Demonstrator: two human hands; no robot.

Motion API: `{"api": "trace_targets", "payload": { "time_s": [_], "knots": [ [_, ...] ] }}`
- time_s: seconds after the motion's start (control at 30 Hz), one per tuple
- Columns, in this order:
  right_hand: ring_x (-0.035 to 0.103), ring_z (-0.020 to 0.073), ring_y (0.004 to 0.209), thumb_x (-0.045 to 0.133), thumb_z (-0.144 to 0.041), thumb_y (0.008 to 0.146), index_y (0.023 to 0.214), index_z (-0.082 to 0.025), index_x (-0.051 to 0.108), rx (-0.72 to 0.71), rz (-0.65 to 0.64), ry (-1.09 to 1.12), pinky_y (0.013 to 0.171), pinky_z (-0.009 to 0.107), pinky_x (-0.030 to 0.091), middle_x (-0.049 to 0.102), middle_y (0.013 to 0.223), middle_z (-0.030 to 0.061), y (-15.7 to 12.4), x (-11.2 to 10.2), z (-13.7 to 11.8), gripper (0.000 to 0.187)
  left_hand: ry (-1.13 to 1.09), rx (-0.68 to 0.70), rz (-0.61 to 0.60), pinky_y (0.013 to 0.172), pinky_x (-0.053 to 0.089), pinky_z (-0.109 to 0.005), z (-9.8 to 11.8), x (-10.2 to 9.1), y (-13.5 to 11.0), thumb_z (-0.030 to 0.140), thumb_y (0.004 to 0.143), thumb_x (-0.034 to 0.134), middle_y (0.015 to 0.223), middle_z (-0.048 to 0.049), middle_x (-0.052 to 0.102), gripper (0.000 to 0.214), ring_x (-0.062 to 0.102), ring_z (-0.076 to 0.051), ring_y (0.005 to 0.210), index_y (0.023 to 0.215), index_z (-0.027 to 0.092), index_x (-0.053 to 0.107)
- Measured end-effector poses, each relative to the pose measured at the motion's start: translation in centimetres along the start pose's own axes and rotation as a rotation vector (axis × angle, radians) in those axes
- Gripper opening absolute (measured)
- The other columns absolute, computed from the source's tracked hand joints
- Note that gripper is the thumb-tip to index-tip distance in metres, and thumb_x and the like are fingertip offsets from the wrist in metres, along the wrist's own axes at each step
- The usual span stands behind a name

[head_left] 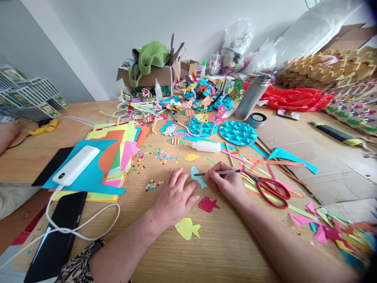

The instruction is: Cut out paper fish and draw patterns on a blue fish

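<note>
Between the fingers of my right hand [225,181] is a thin dark pen [224,172], its tip on a light blue paper fish [200,181]. My left hand [175,196] lies on the table just left of that fish, palm down with its fingers stretched. Below the blue fish is a red paper fish [209,204]. A yellow-green paper fish [187,228] lies nearer me, partly beside my left wrist. Farther off is a small yellow fish [192,157], with a white glue bottle [206,146] lying behind it.
Red-handled scissors [273,192] and paper strips lie right of my right hand. Left are coloured paper sheets [118,135], a white power bank [75,165] and a black phone [55,236]. A steel flask [252,97] stands behind. Another person's arm [8,135] shows at the left edge.
</note>
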State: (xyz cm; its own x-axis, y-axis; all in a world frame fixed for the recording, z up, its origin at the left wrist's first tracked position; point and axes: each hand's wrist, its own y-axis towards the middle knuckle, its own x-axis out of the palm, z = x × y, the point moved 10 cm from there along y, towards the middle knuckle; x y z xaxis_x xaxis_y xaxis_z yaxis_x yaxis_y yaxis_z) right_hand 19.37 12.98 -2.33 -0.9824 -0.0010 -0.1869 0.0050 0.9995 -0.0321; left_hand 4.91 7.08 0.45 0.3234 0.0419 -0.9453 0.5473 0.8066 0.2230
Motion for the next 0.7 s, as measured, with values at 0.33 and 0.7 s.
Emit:
{"api": "trace_targets", "payload": {
  "time_s": [0.33, 0.7],
  "knots": [
    [0.049, 0.0114, 0.044, 0.067, -0.035, 0.073, 0.063, -0.02, 0.056, 0.004, -0.007, -0.002, 0.043, 0.024, 0.037, 0.063, 0.055, -0.0002, -0.06, 0.03, -0.15, 0.021, -0.007, 0.0, -0.003, 0.112, 0.031, -0.06, -0.06, 0.06, -0.02, 0.04, 0.095, 0.05, 0.127, -0.011, 0.054, 0.037, 0.037, -0.033, 0.132, 0.126, 0.023, 0.06],
    [0.049, 0.0115, 0.044, 0.067, -0.035, 0.073, 0.063, -0.02, 0.056, -0.001, -0.01, 0.0, 0.044, 0.024, 0.037, 0.063, 0.055, 0.0, -0.05, 0.07, -0.08, 0.021, -0.007, 0.006, 0.004, 0.112, 0.032, -0.061, -0.03, 0.0, -0.02, 0.04, 0.095, 0.05, 0.127, -0.0111, 0.054, 0.037, 0.037, -0.033, 0.132, 0.126, 0.023, 0.06]
  ]
}}
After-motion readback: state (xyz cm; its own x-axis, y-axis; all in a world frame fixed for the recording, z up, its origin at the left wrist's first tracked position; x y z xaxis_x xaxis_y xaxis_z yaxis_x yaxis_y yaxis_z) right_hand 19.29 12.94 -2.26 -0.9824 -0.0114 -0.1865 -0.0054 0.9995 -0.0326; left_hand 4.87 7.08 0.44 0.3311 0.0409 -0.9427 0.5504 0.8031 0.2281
